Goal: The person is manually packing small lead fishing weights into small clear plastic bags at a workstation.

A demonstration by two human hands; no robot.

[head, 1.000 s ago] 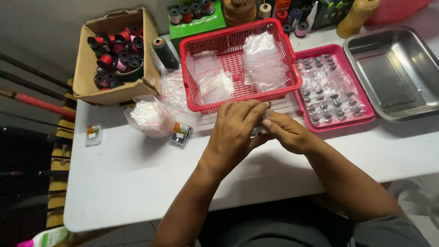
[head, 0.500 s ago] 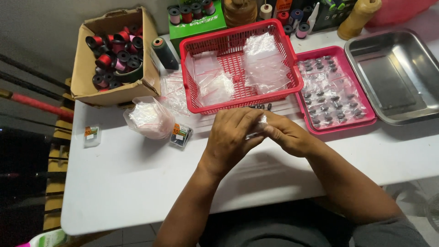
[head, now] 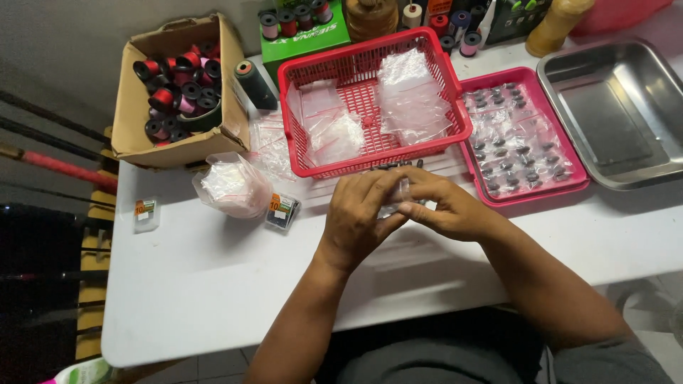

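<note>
Right above the white table [head: 213, 284], both hands meet just in front of the red plastic lattice basket [head: 427, 139]. The left hand [head: 359, 213] and right hand [head: 445, 206] pinch a small clear plastic bag [head: 400, 193] between their fingertips, fingers closed on it (its contents are too small to tell). Inside the basket lie more clear bags. Beside it to the right sits a pink tray [head: 569, 181] of small dark pieces, then a steel pan [head: 640, 167]. To the left stands a cardboard box of thread spools [head: 174, 89].
</note>
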